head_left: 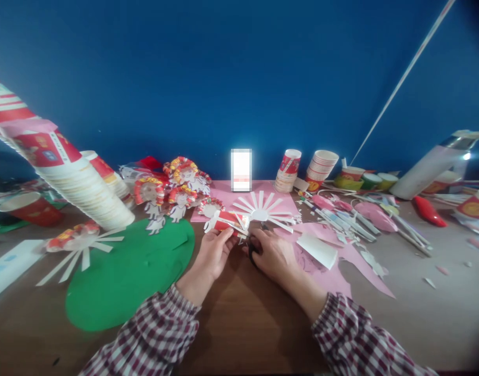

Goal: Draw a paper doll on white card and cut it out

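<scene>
Between its thumb and fingers my left hand [212, 253] pinches a red-and-white piece cut from a paper cup [225, 219]. My right hand [273, 254] is closed round the dark handles of scissors [254, 255], close to the piece's right end; the blades are mostly hidden. Just beyond the hands lies a paper cup cut into a fan of white strips [259, 214]. It rests on pink paper [280, 194].
Left of my hands are a green paper sheet [125, 282], ringed paper figures [178, 201] and a long leaning cup stack [86, 183]. On the right lie a rolled white paper piece [317, 250], scraps, cup stacks [321, 166], a red object [429, 211] and a pale bottle [423, 166].
</scene>
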### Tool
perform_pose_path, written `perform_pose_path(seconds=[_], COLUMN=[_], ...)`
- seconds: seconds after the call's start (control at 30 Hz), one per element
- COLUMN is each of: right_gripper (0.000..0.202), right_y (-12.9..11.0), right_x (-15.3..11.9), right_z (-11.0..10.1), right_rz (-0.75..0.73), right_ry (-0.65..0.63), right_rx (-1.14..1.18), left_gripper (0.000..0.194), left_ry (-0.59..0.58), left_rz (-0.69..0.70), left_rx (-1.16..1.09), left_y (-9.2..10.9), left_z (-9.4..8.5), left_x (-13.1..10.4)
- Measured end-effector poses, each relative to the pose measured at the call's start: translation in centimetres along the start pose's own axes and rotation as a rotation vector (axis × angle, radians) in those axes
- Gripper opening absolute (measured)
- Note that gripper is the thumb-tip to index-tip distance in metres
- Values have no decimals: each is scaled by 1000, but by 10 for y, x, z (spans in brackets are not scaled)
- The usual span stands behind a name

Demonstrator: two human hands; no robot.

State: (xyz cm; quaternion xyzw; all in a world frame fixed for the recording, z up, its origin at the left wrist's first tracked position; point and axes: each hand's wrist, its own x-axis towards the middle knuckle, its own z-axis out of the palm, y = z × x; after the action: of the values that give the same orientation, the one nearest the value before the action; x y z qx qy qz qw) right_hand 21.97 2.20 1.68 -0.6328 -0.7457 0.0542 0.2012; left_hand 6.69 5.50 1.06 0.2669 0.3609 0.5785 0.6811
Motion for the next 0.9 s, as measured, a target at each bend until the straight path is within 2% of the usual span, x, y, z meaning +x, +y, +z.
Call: perform_pose_path(seconds=[0.3, 0.9], right_gripper=[21, 19], right_y=[0, 0], right_x=[-2, -2], right_z=[0, -1], right_rz=[-17, -48], right_ry=[-20, -62], right_rx=[-54, -191], left_gripper=[21, 22], left_ry=[-10, -20], left_rz=[-4, 23], left_rx=[16, 20], left_y=[1, 1], left_z=[2, -2], left_x=[-2, 0])
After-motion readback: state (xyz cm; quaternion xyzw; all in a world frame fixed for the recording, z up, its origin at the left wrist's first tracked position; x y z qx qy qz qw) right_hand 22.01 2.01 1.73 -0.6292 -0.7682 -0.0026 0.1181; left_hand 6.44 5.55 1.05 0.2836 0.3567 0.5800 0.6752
